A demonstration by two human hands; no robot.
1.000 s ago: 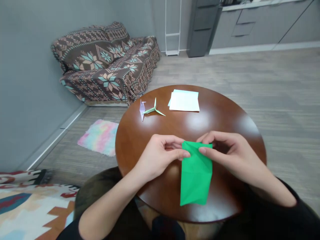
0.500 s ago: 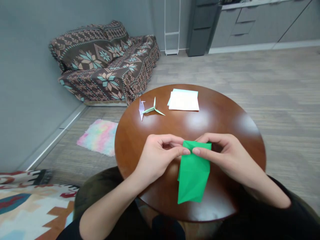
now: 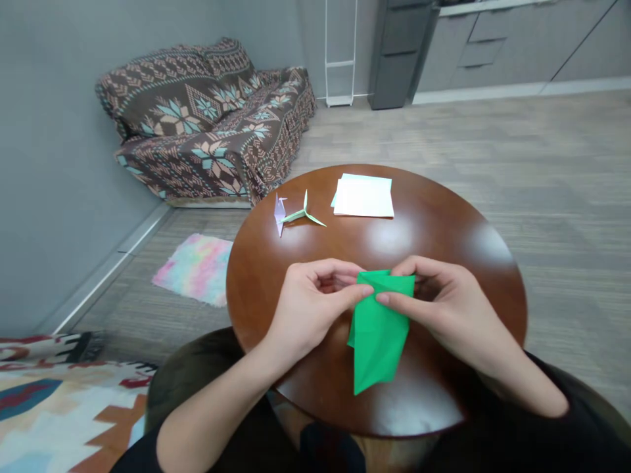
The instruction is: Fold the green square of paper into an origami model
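Left hand (image 3: 311, 302), right hand (image 3: 449, 307): green origami paper (image 3: 378, 341) pinched by both near top edge. Likely light, easily creased; best held by folds.

Light is cool and even; pale glare spots the counter (image 3: 261, 282), white paper (image 3: 363, 198) looks nearly blown out, and fine detail is soft.

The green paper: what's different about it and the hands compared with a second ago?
The thumb of the right hand has moved left, closer to that of the left hand. The green paper looks narrower at its lower end, and a back layer now shows at its left edge. Both hands kept hold. The purple shape, pale green shape and paper stack stayed put.
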